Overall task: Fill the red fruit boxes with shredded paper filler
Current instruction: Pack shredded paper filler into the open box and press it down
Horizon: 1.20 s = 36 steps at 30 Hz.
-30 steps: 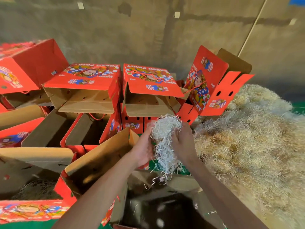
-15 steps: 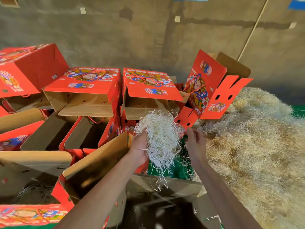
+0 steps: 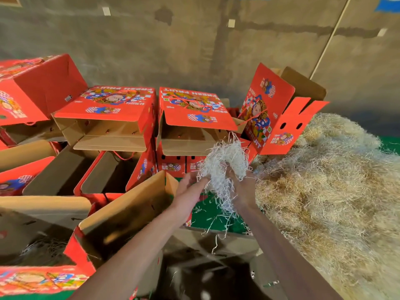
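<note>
Head view: left hand [image 3: 190, 187], right hand [image 3: 242, 185] clutch pale, tangled shredded paper clump [image 3: 223, 167], strands dangling

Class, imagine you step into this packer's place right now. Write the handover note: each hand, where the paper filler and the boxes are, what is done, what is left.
Left hand: fingers on the left side of the white filler clump, grip unclear.
Right hand: grips the same clump from the right, strands hanging down.
The clump is held above the open box nearest the body; its inside is dark, with only a few scraps visible.
Big filler pile lies to the right.
Done: the box at lower left seems to hold some filler.
Left: drop this clump in, then fill the open red boxes behind.
</note>
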### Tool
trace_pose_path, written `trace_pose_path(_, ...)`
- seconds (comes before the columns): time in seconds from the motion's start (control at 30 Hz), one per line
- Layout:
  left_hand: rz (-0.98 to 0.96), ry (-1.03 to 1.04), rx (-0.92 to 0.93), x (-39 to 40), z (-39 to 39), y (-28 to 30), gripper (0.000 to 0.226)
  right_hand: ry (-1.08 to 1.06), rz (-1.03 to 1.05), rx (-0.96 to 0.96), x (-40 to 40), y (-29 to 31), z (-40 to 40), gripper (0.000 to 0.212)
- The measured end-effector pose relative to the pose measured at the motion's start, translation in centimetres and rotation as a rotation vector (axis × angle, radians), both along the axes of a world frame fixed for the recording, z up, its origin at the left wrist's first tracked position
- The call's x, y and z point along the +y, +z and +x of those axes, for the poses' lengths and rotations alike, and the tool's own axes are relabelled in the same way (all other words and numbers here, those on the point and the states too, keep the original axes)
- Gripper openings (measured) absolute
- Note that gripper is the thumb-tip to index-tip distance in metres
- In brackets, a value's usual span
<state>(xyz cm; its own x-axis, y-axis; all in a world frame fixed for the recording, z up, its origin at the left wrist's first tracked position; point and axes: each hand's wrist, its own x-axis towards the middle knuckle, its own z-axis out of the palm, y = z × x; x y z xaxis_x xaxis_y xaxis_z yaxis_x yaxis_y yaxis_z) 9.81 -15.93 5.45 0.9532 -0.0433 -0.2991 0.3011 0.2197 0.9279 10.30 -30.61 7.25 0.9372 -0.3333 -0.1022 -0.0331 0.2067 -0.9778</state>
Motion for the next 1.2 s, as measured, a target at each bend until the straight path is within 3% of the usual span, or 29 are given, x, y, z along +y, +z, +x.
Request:
trace_pose_path(0.07,-0.231,-0.095,0.027,0.6,-0.3,0.8,0.091,-0.011,-0.101,-0.039,0.2,0.1,-0.4,0.016)
trace_pose_path(0.1,-0.270,-0.161,0.047,0.6,-0.3,1.0,0.109,0.027,-0.216,-0.053,0.5,-0.1,-0.8,0.018)
trace_pose_path(0.2,-0.122,-0.230,0.046,0.1,-1.0,1.0,0.144,0.191,-0.443,0.044,2.0,0.1,-3.2,0.085)
trace_pose_path(0.23,-0.087,-0.182,0.050,0.1,-1.1,0.8,0.144,0.215,-0.445,0.095,2.0,0.1,-3.7,0.107)
trace_pose_path(0.27,-0.086,-0.125,0.056,0.3,-1.3,0.8,0.138,0.236,-0.424,0.123,1.7,0.0,-4.0,0.115)
trace_pose_path(0.37,-0.143,0.001,0.093,1.4,-1.8,0.3,0.105,0.285,-0.310,0.055,0.3,0.1,-4.9,0.096)
trace_pose_path(0.47,-0.054,-0.047,-0.026,2.1,-2.7,-0.1,0.066,0.349,-0.368,-0.005,-0.1,-0.4,-6.2,0.081)
trace_pose_path(0.6,-0.044,-0.071,-0.026,2.2,-4.5,-0.5,0.066,0.355,-0.359,-0.129,0.4,-1.3,-8.0,0.062)
trace_pose_path(0.7,-0.047,-0.051,-0.094,2.5,-6.3,-1.3,0.042,0.341,-0.350,-0.165,0.8,-1.9,-9.9,0.063)
trace_pose_path(0.8,0.070,-0.161,-0.160,2.5,-8.4,-3.1,0.035,0.417,-0.195,-0.239,0.8,-2.5,-12.1,0.033)
trace_pose_path(0.87,0.160,-0.154,-0.155,2.7,-9.3,-3.2,0.035,0.377,-0.270,-0.144,0.4,-2.8,-12.8,0.014)
trace_pose_path(0.97,0.124,-0.207,-0.129,3.9,-10.3,-3.6,0.052,0.246,-0.464,-0.201,-0.2,-2.9,-13.0,0.038)
trace_pose_path(1.0,0.122,-0.185,-0.087,4.3,-10.7,-3.8,0.049,0.285,-0.509,-0.192,-0.4,-2.7,-13.2,0.035)
trace_pose_path(1.07,0.251,-0.135,-0.024,5.0,-11.2,-4.4,0.039,0.467,-0.498,-0.086,-0.7,-3.2,-13.9,0.006)
trace_pose_path(1.13,0.341,-0.170,-0.012,5.3,-11.3,-5.2,0.039,0.625,-0.430,-0.025,-1.3,-3.8,-14.4,0.039)
trace_pose_path(1.2,0.361,-0.317,-0.006,5.4,-11.6,-4.7,0.082,0.732,-0.393,-0.009,-1.7,-3.8,-14.4,0.046)
